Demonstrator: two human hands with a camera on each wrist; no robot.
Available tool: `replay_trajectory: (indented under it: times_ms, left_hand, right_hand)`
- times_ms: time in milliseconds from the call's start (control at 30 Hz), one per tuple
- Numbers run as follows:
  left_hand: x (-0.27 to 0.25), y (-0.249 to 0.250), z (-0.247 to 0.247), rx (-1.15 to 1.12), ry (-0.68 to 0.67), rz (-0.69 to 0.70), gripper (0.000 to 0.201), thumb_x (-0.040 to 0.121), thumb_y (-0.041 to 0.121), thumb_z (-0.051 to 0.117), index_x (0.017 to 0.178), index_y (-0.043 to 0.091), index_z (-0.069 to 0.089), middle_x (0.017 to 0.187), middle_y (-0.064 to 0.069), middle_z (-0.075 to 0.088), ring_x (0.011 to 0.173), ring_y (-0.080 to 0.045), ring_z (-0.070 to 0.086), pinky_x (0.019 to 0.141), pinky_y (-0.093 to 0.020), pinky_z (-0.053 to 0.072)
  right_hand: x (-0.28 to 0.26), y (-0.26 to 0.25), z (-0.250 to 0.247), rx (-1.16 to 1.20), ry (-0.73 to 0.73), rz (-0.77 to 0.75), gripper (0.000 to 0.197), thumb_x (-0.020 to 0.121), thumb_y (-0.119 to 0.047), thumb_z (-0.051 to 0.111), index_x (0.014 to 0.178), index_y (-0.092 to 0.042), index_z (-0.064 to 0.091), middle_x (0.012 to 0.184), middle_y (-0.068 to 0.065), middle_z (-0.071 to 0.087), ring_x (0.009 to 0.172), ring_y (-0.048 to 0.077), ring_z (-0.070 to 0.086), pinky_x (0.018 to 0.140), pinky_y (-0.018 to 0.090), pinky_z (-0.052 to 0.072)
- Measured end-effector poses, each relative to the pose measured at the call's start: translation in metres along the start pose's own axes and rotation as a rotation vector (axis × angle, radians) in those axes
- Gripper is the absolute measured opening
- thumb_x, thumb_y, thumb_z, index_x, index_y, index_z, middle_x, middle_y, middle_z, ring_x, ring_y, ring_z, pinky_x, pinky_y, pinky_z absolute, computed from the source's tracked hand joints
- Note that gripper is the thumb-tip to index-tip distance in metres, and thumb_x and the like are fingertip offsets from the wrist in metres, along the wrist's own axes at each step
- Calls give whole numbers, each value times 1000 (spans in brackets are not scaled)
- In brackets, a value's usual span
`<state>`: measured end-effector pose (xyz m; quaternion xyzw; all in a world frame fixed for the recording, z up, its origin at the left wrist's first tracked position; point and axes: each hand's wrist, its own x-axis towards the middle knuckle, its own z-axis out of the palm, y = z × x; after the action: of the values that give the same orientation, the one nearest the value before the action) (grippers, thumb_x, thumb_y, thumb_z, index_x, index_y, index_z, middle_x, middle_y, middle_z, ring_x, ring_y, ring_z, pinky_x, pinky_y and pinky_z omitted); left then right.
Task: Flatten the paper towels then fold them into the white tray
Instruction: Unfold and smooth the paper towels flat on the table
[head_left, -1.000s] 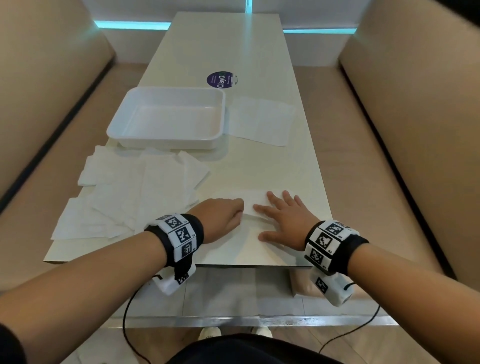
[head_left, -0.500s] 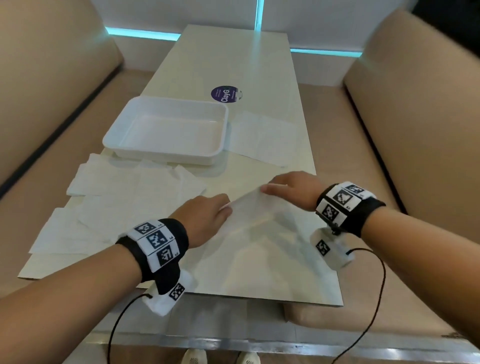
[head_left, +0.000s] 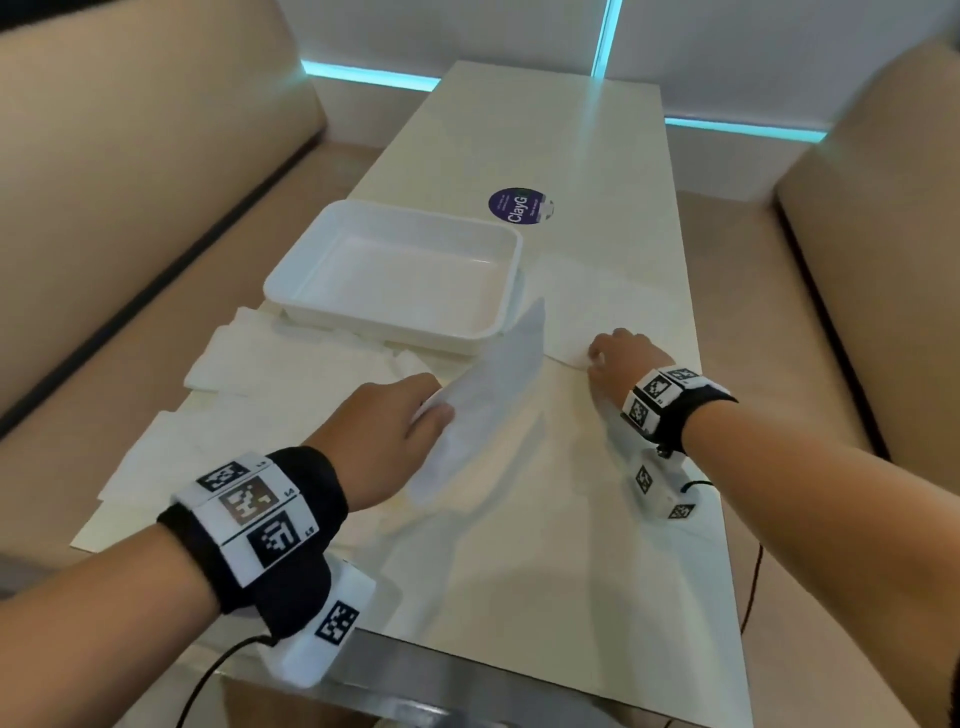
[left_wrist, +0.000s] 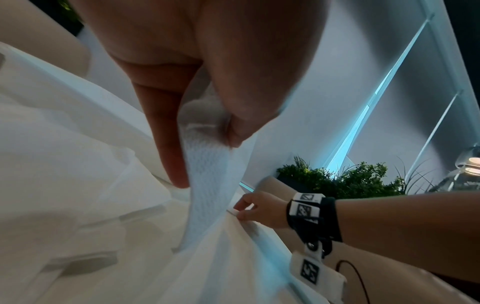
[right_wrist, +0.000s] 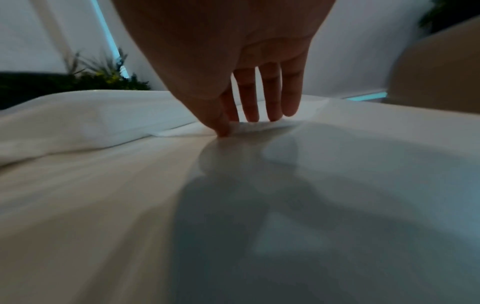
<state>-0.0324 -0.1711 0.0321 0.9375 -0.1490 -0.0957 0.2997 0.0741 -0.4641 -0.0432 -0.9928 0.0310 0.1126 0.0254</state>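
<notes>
Beige booth benches (head_left: 130, 171) flank long pale tabletop (head_left: 545, 545); white wall behind with cyan light strips (head_left: 363, 77). White tray (head_left: 400, 270) sits mid-tabletop, nothing inside. Loose paper towels (head_left: 249, 374) lie spread left of and near tray. Left hand (head_left: 384, 441) pinches folded towel (head_left: 493, 374), lifted, tilted toward tray. Right hand (head_left: 621, 353) fingers (right_wrist: 270, 98) extended down, thumb pinching edge of flat towel (head_left: 597, 296) right of tray. Purple round sticker (head_left: 519, 206) beyond tray.
</notes>
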Motion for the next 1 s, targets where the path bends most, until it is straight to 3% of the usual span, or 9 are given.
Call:
replay_trajectory:
  times_ms: [200,400,500,567,667,867,1000]
  left_hand:
    - [-4,-10,-6,-27,27,-35,34,100,34,43,76,10,43,68,-9,53,59,-22,46,54,-29,32]
    - [-1,-46,-14,58,11,-205,31,97,32,47,82,5,54,79,-4,57,77,-24,53,56,-27,32]
    - [1,-64,-20,171,19,-263,30,96,32,48,78,9,52,77,-3,54,83,-28,55,60,-30,32]
    - [2,-75,-24,214,19,-295,27,96,34,51,86,9,56,88,-7,60,86,-29,56,63,-30,38]
    - [2,-88,-27,304,13,-342,36,94,37,55,109,5,59,112,-13,62,100,-31,57,77,-31,44]
    - [1,-104,-26,481,-23,-370,39,89,39,59,110,7,51,111,-14,61,98,-31,57,74,-33,44]
    - [-1,-96,-22,604,51,-272,57,85,41,63,127,9,42,127,-14,48,117,-34,44,93,-42,41]
  right_hand:
    - [-57,-13,0,-146,-9,-69,19,94,-24,41,106,-17,55,93,0,46,88,21,55,73,32,45]
    - [-144,-36,9,-110,-54,-117,20,93,-26,42,105,-17,56,106,2,53,96,22,56,70,29,39]
    - [-175,-45,20,-93,-49,-107,19,93,-26,42,103,-18,56,106,1,53,94,21,55,69,29,40]
    - [-190,-50,25,-73,-47,-93,19,93,-24,42,103,-18,57,106,1,54,93,21,55,69,29,41]
    - [-207,-55,30,-39,-38,-69,21,93,-25,42,104,-18,58,107,1,54,94,21,57,70,29,43]
    - [-229,-56,36,45,-36,-2,23,92,-27,43,107,-24,60,109,-3,56,98,20,57,70,28,38]
    - [-238,-52,34,111,-36,47,22,92,-30,44,105,-26,60,107,-5,57,96,18,58,70,28,39]
